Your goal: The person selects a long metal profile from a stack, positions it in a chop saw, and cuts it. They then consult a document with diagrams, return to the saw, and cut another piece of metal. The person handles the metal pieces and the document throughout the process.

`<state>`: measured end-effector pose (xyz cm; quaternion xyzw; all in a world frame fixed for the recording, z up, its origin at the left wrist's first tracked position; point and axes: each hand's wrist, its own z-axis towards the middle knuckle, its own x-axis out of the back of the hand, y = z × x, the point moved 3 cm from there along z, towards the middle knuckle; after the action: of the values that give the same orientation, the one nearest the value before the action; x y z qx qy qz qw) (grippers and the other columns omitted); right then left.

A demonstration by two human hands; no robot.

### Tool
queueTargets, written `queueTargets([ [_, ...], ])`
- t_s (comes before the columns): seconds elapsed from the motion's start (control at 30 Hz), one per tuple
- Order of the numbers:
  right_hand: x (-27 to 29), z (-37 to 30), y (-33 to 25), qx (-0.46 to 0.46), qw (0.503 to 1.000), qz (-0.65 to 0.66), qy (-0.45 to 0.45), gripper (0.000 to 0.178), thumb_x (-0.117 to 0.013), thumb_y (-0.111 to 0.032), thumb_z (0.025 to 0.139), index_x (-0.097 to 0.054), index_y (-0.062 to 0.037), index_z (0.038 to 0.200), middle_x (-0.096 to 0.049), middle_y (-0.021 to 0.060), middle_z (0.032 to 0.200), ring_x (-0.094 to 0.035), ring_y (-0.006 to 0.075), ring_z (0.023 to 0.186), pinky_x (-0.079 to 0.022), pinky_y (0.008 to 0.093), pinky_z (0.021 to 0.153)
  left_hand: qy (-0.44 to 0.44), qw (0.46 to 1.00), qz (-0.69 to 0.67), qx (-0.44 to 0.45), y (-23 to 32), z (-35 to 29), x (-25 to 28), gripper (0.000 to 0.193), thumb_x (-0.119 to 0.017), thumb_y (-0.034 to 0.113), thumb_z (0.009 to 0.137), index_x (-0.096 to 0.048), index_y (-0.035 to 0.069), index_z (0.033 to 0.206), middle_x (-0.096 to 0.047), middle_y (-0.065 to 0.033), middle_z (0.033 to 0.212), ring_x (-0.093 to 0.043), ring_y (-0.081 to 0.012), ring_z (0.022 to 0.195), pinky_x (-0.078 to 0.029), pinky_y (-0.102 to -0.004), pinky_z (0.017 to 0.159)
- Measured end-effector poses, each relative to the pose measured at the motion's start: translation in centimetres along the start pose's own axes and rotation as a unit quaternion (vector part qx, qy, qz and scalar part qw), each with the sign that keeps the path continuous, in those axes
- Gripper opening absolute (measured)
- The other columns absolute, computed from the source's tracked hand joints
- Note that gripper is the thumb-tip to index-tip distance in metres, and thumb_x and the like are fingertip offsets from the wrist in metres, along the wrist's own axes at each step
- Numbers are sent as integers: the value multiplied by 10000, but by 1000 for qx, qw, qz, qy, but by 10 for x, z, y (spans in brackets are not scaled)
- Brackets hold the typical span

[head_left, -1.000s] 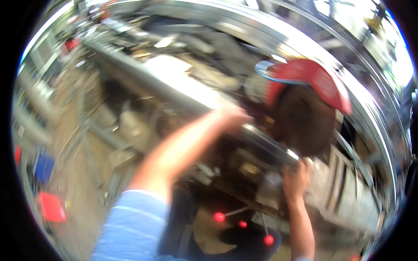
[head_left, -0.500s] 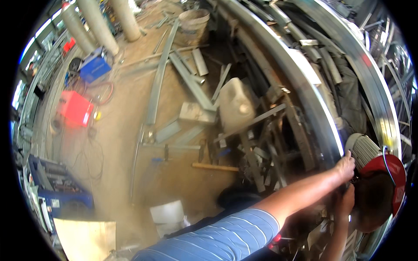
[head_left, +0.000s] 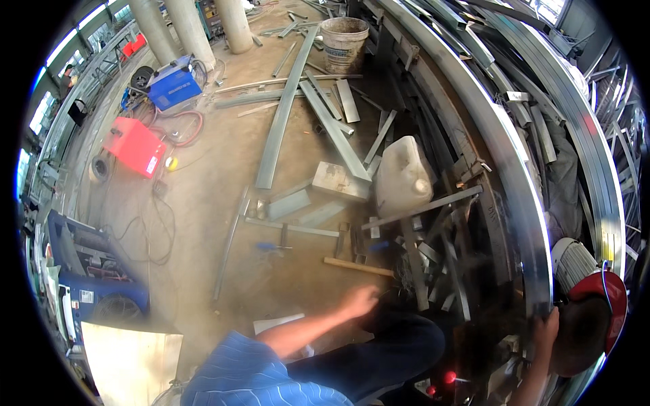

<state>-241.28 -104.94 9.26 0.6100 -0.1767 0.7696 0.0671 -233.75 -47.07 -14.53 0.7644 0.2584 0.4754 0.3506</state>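
Observation:
My left hand [head_left: 360, 302] is over the floor at the lower middle, smeared by motion, so its fingers do not read clearly. Just beyond it lies a wooden handle [head_left: 359, 267], perhaps a tool's. At the lower right my right hand [head_left: 546, 329] grips the near end of a long shiny metal profile [head_left: 516, 179], its fingers partly hidden. Right beside that hand is a cut-off saw with a ribbed grey motor [head_left: 574, 262], a red guard [head_left: 615, 308] and a dark round face.
A whitish plastic jerrycan [head_left: 404, 177], a pale block [head_left: 338, 181] and metal offcuts [head_left: 336, 128] litter the floor. Farther off stand a dirty bucket [head_left: 344, 46], a blue machine [head_left: 175, 82], a red box [head_left: 135, 147] and tall cylinders [head_left: 189, 30]. Another person [head_left: 66, 81] is far left.
My left hand has left the profile's end by the saw and swung left and down over the floor. My right hand stays beside the saw. The view has shifted slightly.

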Motion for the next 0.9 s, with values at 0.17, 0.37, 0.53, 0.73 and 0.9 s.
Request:
queueTargets([
  [0.17,3,7,-15,-57,997,5,-59,356,-731,-60,833,-523,28,1108,-656,276,1065,-615,502,1019,-485,506,864,-54,989,52,126,-115,-56,38,466,-735,282,886,-677,57,1289,-738,-200,1175,-705,-378,1109,-567,-470,952],
  [0.37,19,3,-29,-66,995,-14,-72,381,-722,-83,809,-549,22,1132,-676,267,999,-649,492,962,-508,487,838,-9,962,175,210,-214,3,109,655,-754,283,888,-543,60,1466,-665,-247,1320,-644,-422,1214,-523,-504,1029],
  [0.53,25,9,-53,-106,981,61,-153,499,-694,-81,791,-621,-1,1278,-713,198,1155,-688,355,1107,-507,430,974,80,942,284,162,-266,131,189,629,-700,191,900,-492,1,1462,-549,-257,1454,-529,-428,1331,-440,-518,1114],
  [0.73,-4,91,-76,-122,938,-182,-268,467,-818,-250,781,-628,-69,1167,-712,202,1062,-661,416,1069,-506,497,899,-24,866,458,200,-352,171,241,654,-588,160,984,-354,-35,1562,-429,-246,1581,-397,-404,1469,-325,-475,1229],
  [0.9,-6,82,-92,-150,930,-205,-264,429,-833,-302,801,-621,-64,1089,-727,200,1013,-673,434,1027,-517,529,864,116,864,466,149,-388,216,245,718,-601,155,962,-310,19,1604,-493,-282,1449,-470,-464,1352,-412,-517,1134],
])
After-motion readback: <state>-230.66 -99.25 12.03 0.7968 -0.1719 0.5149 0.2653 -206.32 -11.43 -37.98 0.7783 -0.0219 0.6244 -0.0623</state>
